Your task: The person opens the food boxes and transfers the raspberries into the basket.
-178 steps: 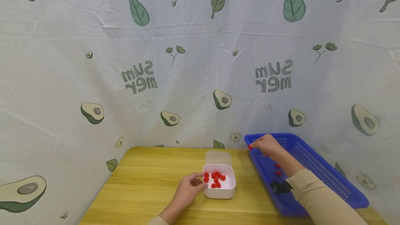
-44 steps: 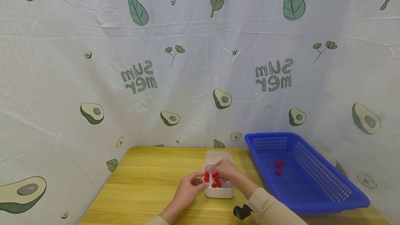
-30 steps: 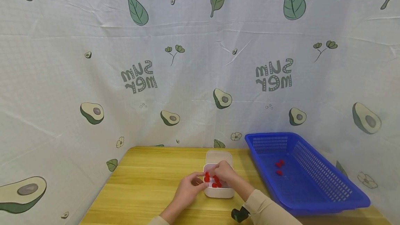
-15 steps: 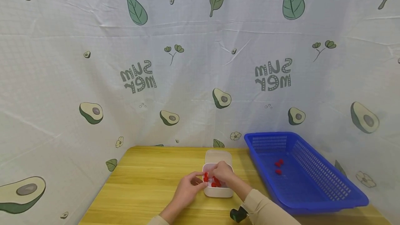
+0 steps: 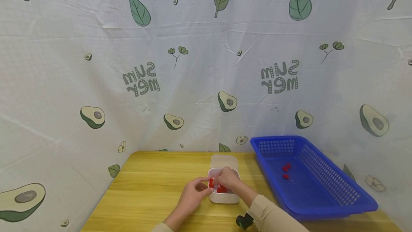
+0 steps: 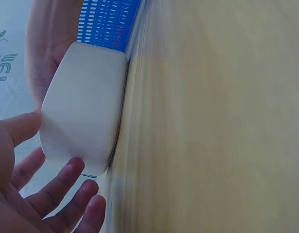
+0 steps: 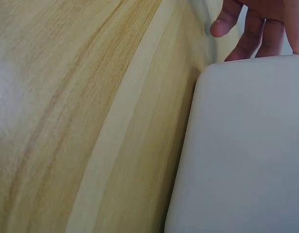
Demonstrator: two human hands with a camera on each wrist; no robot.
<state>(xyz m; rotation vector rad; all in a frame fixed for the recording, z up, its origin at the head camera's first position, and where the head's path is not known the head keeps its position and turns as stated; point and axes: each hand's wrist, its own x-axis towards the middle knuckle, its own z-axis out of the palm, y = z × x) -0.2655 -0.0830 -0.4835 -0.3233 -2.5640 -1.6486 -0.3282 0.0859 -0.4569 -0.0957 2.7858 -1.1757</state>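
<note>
On the counter, a blue basket sits at three o'clock of the white box, probably light, smooth and best held by its walls. The left hand grips the box at nine o'clock; whether the right hand, dipped inside, pinches anything is hidden. Red pieces within look light, easily pinched.

Soft, even light filled the head view, with faint shine along the creases of the curtain; an avocado print looked stretched at the lower left edge. The left wrist view was dimmer and hazy, blurring the table. In the right wrist view, glare (a pale patch) sat at left, and dark shadow edged the box.
</note>
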